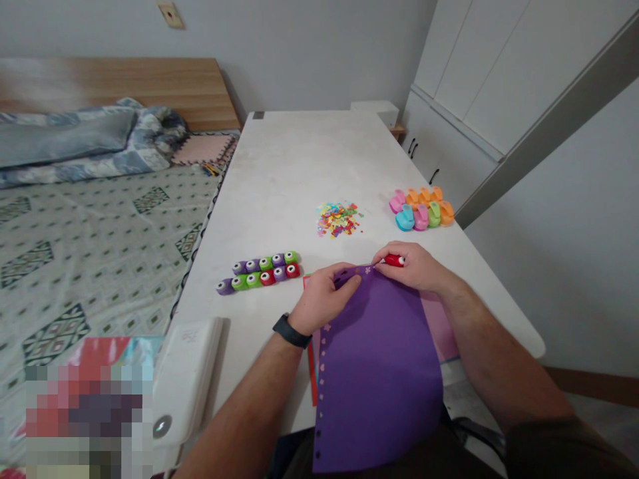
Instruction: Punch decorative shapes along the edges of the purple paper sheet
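Observation:
A purple sheet of paper (382, 372) hangs over the table's near edge, with small shapes punched along its left side and top edge. My left hand (327, 293) pinches the sheet's top left, thumb on the front. In my right hand (414, 266) is a small red craft punch (393, 260), closed in the fingers at the sheet's top edge. Whether the paper sits in the punch's slot is hidden by my fingers. Beneath the purple sheet lie a pink sheet (439, 326) and a red one (312, 369).
Two rows of small punches (259, 271) stand to the left on the white table (294, 159). Bigger coloured punches (422, 209) are grouped at the right, with a confetti pile (339, 219) between. A white device (190, 379) lies at the front left; a bed (104, 246) is beyond.

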Tool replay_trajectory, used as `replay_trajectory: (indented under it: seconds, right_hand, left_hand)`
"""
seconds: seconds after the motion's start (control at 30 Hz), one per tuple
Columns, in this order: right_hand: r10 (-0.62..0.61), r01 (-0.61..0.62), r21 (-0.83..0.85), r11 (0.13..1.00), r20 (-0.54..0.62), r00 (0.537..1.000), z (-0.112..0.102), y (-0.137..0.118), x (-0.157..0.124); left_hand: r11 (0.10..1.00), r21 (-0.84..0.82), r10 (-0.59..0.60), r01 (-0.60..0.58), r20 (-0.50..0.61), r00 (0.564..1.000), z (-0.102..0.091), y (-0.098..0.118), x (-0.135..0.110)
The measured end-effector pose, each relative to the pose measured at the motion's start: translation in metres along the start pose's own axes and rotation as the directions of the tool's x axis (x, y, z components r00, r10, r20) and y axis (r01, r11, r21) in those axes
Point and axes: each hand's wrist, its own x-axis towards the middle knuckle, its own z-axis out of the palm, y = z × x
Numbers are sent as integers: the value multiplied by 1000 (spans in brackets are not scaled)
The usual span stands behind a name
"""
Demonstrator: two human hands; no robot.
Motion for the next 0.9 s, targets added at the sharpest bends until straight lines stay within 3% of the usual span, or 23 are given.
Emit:
replay_trajectory:
  seconds: [0.2, 0.4, 0.47, 0.6, 0.9]
  right_hand:
    - [0, 0, 1, 1000, -9, 1000, 1, -1, -1]
    - [-21, 23, 46, 999, -43, 999, 0, -5, -2]
    - [-43, 46, 55, 997, -55, 998, 1, -8, -2]
    - [-75, 79, 70, 994, -56, 996, 7, -13, -2]
    - [-49, 55, 73, 996, -77, 996, 13, -17, -2]
  left_hand:
    - [972, -202, -109, 121, 72, 991, -3, 4, -2]
    - [750, -564, -297, 345, 180, 938, -6, 3, 3]
    - [753, -569, -294, 330, 158, 943, -5, 2, 4]
    - [845, -499, -186, 191, 61, 981, -1, 4, 3]
    - [909, -407, -84, 85, 19, 996, 5, -4, 6]
